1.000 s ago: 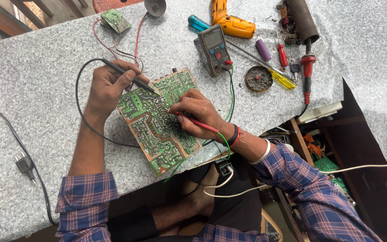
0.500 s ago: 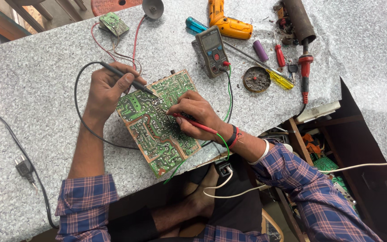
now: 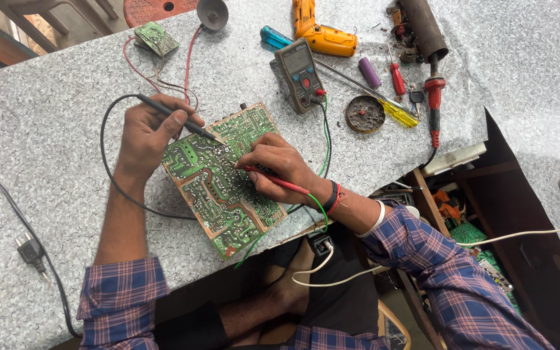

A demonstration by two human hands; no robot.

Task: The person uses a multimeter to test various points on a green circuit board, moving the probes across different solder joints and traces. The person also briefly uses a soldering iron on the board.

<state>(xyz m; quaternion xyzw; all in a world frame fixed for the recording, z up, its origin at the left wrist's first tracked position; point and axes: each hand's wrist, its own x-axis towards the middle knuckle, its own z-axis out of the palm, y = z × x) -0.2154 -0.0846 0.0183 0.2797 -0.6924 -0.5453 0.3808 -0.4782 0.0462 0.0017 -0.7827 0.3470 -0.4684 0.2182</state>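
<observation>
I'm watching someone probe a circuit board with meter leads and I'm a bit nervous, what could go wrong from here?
1. The black probe in the left hand and the red probe in the right hand sit close together on the circuit board; a slip could bridge neighbouring solder joints.
2. The board overhangs the table edge and could tip.
3. The probe leads loop towards the multimeter; a snag might drag it.

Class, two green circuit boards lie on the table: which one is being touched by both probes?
The large circuit board at the table's near edge, under both hands. The black probe and red probe meet it. The small board lies untouched at the far edge.
</observation>
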